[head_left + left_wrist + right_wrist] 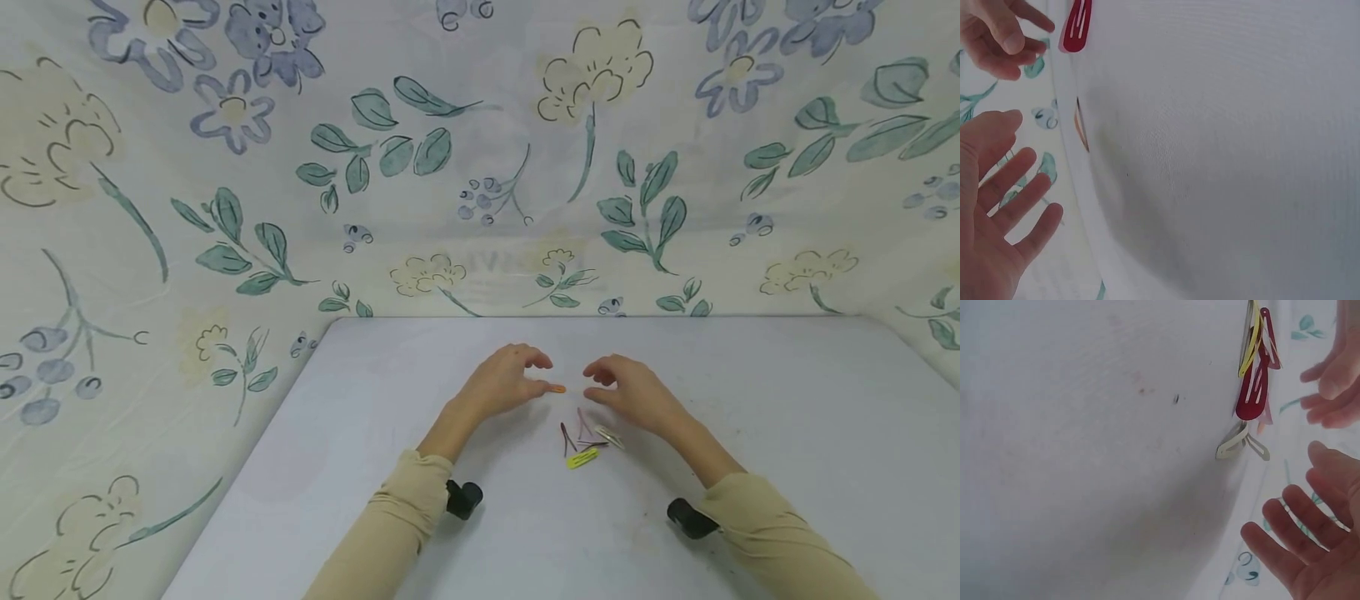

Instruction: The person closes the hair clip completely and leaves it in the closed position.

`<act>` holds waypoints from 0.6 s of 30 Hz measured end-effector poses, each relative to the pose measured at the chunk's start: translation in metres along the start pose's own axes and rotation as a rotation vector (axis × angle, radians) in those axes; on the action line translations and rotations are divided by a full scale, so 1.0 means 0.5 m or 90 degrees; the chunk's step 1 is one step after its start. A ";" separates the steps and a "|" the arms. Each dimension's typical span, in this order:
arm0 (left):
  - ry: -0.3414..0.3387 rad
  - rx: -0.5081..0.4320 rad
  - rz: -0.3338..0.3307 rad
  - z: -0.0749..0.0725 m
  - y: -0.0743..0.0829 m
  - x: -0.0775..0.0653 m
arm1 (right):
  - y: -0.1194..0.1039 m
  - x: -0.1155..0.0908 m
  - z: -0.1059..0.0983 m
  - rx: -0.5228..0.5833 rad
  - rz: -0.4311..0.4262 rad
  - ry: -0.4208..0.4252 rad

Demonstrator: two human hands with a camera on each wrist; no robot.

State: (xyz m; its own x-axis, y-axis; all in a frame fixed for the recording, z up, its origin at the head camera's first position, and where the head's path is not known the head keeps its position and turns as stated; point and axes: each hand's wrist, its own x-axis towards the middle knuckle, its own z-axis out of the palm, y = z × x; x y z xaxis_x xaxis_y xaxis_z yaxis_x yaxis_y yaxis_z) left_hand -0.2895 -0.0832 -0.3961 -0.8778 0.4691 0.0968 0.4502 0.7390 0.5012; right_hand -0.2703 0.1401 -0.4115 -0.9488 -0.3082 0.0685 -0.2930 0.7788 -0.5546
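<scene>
An orange snap hair clip (558, 389) lies by my left thumb in the head view; the left wrist view shows it on the table, apart from the fingers. My left hand (501, 382) hovers with relaxed, spread fingers and holds nothing. Facing it across a small gap, my right hand (636, 393) is likewise loosely spread. Nearer me lies a loose group of clips: a yellow clip (582, 457), a cream clip (610, 436), a pink clip (583, 423) and a dark red clip (567, 440). In the right wrist view, a red clip (1252, 394) partly overlaps others.
The clips lie on a white table (360, 400). A floral cloth (510, 275) hangs behind its far edge and at the sides. Black wrist cameras sit below my left sleeve (405, 500) and right sleeve (772, 525). Small dark specks mark the tabletop.
</scene>
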 end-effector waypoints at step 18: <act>-0.067 -0.024 0.024 0.028 0.022 0.012 | 0.014 -0.041 -0.007 0.036 0.010 -0.032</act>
State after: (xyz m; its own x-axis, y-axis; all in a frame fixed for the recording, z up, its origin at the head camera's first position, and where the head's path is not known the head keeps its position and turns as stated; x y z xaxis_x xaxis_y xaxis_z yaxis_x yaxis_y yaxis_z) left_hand -0.2876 -0.0657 -0.4021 -0.8372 0.5463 0.0270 0.4750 0.7016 0.5312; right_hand -0.2535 0.1540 -0.4138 -0.9458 -0.3243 0.0175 -0.2692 0.7527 -0.6008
